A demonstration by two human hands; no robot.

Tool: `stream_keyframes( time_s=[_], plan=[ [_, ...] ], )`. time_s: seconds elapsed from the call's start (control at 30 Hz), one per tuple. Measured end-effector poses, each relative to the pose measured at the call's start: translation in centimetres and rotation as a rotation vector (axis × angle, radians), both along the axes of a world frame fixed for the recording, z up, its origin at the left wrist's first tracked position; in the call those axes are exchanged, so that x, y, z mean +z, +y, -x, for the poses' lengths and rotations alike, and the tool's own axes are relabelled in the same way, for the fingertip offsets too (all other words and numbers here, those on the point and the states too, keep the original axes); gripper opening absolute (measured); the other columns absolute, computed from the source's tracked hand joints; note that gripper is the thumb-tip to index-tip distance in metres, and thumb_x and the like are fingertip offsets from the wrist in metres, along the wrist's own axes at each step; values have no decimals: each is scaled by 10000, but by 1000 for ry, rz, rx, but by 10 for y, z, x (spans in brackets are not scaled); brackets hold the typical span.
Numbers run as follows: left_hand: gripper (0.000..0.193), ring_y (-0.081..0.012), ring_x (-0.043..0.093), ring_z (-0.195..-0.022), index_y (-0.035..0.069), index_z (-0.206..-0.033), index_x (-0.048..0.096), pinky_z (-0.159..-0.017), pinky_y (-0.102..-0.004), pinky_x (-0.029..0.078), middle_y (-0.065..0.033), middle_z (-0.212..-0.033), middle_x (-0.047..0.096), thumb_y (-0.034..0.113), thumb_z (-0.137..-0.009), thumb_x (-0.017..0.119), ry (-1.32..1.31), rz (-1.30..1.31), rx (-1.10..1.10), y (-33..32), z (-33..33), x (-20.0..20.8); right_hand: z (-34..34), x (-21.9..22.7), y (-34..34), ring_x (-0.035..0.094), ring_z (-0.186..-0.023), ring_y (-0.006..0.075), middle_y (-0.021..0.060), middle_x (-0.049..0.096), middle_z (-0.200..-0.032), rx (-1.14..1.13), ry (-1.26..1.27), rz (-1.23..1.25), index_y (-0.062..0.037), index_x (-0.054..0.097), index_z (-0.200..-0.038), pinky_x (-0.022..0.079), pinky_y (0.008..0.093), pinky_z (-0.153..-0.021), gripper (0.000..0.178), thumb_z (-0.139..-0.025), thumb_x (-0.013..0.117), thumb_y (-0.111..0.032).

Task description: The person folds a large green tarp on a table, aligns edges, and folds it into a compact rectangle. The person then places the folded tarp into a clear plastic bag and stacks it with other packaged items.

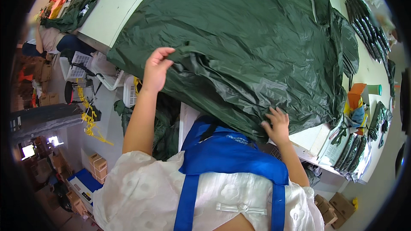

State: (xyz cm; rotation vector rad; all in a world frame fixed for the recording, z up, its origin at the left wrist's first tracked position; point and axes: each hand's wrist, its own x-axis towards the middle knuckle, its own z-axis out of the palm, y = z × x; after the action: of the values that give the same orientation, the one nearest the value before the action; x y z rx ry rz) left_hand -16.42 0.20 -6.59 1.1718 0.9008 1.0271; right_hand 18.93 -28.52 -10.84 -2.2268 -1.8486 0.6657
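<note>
Crinkled, thin, dark green sheeting (239, 29) covers a flat white table (102, 21). At the sheeting's left, the left hand (156, 69) half-curls, grip unclear; at its near-right edge, the right hand (278, 127) rests splayed, empty.

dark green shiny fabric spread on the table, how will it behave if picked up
The dark green shiny fabric is probably floppy, as it lies in loose folds and bunches near the right hand. Its fine creases suggest thin material, likely light for its size. Its sheen hints it may be slippery.
</note>
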Motion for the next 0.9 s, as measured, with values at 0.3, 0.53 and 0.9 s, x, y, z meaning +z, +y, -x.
stream_keyframes(
  time_s=[0.3, 0.53, 0.9],
  plan=[
    [259, -203, 530, -832, 161, -814, 701, -729, -339, 417, 26, -956, 651, 14, -601, 692, 257, -1289, -402, -59, -38, 72, 136, 93, 136, 597, -718, 119, 38, 628, -855, -631, 1793, -89, -35, 563, -1055, 433, 217, -592, 204, -915, 554, -183],
    [420, -148, 441, -918, 51, -1157, 468, -819, -271, 394, -75, -1071, 415, -17, -777, 631, -207, 8, -60, -89, -7, -1, 139, 107, 132, 647, -808, 180, 83, 647, -884, -595, 1543, -263, -1, 551, -1071, 517, 263, -707, 163, -925, 500, -55],
    [362, -267, 519, -908, 33, -1041, 545, -801, -351, 435, -119, -1021, 526, 84, -737, 734, 523, -274, 275, -1, -25, -44, 141, 50, 174, 585, -825, 120, 74, 597, -997, -432, 1186, 28, 10, 521, -1164, 480, 246, -737, 294, -944, 550, -183]
  ],
)
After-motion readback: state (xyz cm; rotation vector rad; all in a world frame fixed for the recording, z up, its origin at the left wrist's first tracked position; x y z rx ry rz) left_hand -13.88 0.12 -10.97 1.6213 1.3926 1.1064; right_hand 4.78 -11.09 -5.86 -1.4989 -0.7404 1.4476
